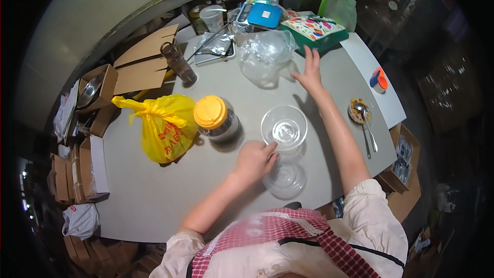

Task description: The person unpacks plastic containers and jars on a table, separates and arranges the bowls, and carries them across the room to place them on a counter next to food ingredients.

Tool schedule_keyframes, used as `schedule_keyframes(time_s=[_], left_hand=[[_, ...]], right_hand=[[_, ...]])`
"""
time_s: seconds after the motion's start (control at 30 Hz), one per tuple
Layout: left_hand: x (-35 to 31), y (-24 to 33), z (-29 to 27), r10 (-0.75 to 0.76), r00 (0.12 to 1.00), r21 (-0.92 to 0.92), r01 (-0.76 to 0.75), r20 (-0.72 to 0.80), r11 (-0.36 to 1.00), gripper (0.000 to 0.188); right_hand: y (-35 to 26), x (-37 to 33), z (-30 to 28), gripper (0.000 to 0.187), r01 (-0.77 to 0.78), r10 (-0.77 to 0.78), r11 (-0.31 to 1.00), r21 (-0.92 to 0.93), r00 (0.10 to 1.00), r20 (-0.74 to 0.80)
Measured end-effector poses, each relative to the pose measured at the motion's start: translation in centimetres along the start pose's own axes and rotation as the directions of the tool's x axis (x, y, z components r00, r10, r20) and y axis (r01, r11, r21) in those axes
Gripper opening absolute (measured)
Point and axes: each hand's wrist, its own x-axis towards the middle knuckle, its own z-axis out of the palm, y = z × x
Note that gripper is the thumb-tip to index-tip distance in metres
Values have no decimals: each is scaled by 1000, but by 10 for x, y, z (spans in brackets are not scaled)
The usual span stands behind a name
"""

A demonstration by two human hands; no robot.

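My left hand [256,161] is closed, its fingers curled at the near left rim of a clear round plastic bowl [284,127]. A faint transparent edge shows beside the knuckles; what the fingers hold is hard to make out. Just nearer than the bowl lies another clear round plastic piece, a lid or shallow dish [286,179]. My right hand [310,76] is stretched out over the far right of the table, fingers apart and holding nothing. Left of that hand lies a crumpled clear plastic bag [265,57]; just beyond it is a green box-shaped bag with a patterned top [320,33].
A jar with a yellow lid [211,113] stands beside a knotted yellow plastic bag [167,134]. Behind them is a dark bottle [178,64]. At right are a small food container with a spoon [358,110] and an orange-and-blue cup [379,81]. Cardboard boxes [92,167] line the left edge.
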Motion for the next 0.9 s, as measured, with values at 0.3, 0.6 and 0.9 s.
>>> schedule_keyframes(time_s=[0.3,0.6,0.9], left_hand=[[-16,-9,4,-50,999,21,50,-17,999,27],[-21,-18,-14,-54,993,-23,52,-101,998,23],[-31,-11,-21,-88,994,-23,86,-58,996,27]], right_hand=[[-43,32,94,43,483,-347,788,-382,861,373],[-8,-29,-26,18,-43,62,984,175,993,-104],[-107,-140,-89,25,-51,-36,953,300,961,275]])
